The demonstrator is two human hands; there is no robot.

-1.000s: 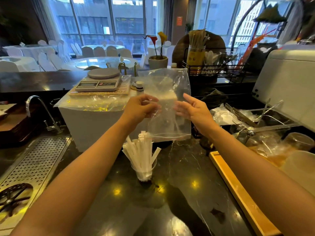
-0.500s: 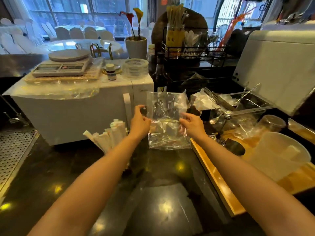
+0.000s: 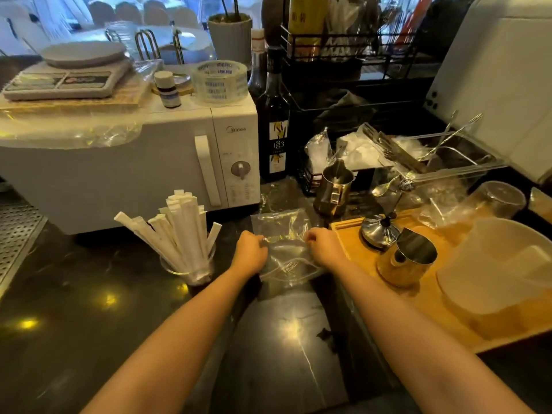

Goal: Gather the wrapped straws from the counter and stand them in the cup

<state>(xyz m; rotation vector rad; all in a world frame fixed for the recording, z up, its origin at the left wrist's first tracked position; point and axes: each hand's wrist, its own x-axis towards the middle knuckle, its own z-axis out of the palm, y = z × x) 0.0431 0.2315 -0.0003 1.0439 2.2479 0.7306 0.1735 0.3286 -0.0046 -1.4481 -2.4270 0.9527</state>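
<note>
Wrapped straws (image 3: pixel 179 231) in cup (image 3: pixel 191 268), just left of left hand (image 3: pixel 251 252)

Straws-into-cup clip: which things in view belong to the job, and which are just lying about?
Job:
straws, standing in the cup
clear bag, apparently empty, held by left hand and right hand on the counter

Lying about:
microwave
scale
tape roll
syrup bottle
steel pitcher
wooden tray
</note>
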